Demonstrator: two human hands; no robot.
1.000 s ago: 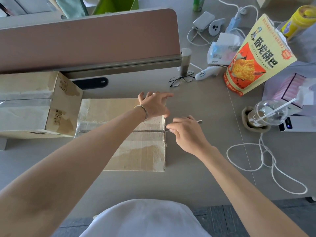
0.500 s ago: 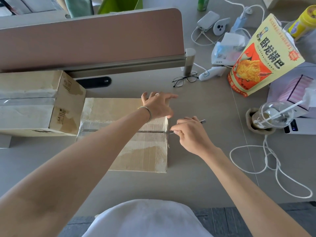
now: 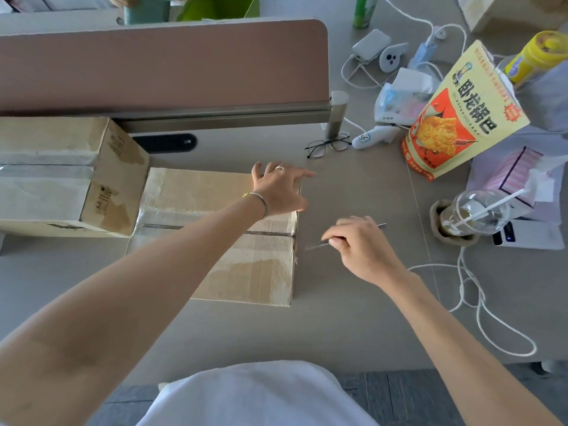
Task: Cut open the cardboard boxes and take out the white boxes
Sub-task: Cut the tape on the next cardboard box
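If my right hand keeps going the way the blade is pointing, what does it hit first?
Most likely the flat cardboard box: the blade in the right hand points left at its right side, near the taped seam. Height is hard to judge.

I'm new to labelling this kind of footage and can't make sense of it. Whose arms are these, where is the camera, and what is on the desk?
No machine here: a person wears a camera on the head, looking down at their own arms. The left hand rests flat on the far right corner of a taped cardboard box lying on the grey desk. The right hand pinches a thin metal blade just off the box's right edge. A second cardboard box sits to the left. Glasses, a snack bag and a white cable lie to the right.
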